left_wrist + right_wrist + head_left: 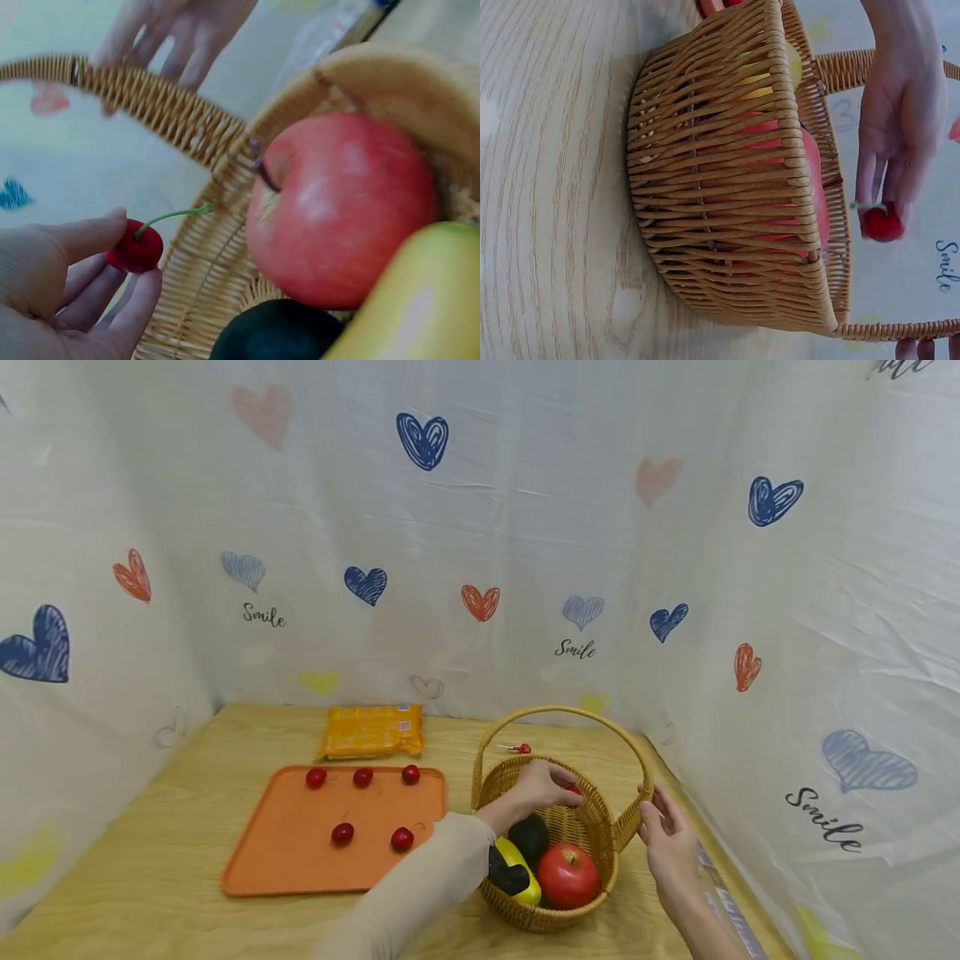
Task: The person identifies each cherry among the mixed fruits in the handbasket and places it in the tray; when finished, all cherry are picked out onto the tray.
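Note:
My left hand (542, 787) is over the wicker basket (542, 920), pinching a red cherry (136, 247) between thumb and fingertips; the cherry's green stem sticks out to one side. My right hand (667, 839) grips the basket's arched handle (564, 708) low on its right side. Within the basket lie a red apple (568, 875), a dark green, rounded fruit (529, 837) and a yellow fruit (522, 870). A black patch covers part of the yellow fruit in the head view. The right wrist view shows the held cherry above the basket rim.
Left of the basket, an orange tray (285, 860) bears several cherries (342, 834). An orange packet (373, 731) lies behind the tray. Another small red item (523, 748) with a pale stem rests behind the basket. A heart-patterned curtain (480, 527) encloses the wooden table (150, 852).

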Tool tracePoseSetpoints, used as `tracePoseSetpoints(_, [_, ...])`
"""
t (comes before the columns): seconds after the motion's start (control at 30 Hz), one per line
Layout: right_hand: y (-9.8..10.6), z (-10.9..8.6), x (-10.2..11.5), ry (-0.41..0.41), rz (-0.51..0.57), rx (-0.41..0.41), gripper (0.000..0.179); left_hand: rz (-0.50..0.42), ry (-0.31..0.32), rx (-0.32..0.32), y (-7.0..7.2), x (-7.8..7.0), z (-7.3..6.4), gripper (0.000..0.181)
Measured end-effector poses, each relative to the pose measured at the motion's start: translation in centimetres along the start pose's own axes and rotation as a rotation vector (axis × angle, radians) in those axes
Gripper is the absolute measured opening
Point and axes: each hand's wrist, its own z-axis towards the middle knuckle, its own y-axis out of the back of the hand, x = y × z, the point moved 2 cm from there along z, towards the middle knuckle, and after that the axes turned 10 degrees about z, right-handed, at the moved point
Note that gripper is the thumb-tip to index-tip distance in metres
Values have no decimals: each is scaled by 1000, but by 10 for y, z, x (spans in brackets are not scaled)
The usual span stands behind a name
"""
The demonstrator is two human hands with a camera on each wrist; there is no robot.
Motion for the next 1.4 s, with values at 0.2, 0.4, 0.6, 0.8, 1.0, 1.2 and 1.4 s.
tracePoseSetpoints(0.2, [0, -1, -3, -16, -10, -3, 59, 3, -84, 99, 3, -1, -29, 27])
tracePoseSetpoints(0.4, [-2, -1, -5, -16, -17, -18, 58, -63, -194, 291, 0, -5, -63, 28])
tracePoseSetpoints(0.6, [-4, -2, -5, -11, -23, -14, 59, -80, -300, 412, 0, -12, -83, 29])
tracePoseSetpoints(0.8, [-7, -1, -7, -15, -9, -6, 58, -112, -269, 371, 7, -10, -88, 30])
tracePoseSetpoints(1.0, [-6, -1, -6, -24, 1, -9, 59, -171, -222, 276, 31, 13, -94, 28])
tracePoseSetpoints(1.2, [-1, 0, -4, -30, 6, -25, 60, -175, -157, 83, 89, 55, -110, 33])
tracePoseSetpoints(1.4, [0, 1, -3, -24, 2, -35, 59, -185, 4, -171, 174, 123, -154, 48])
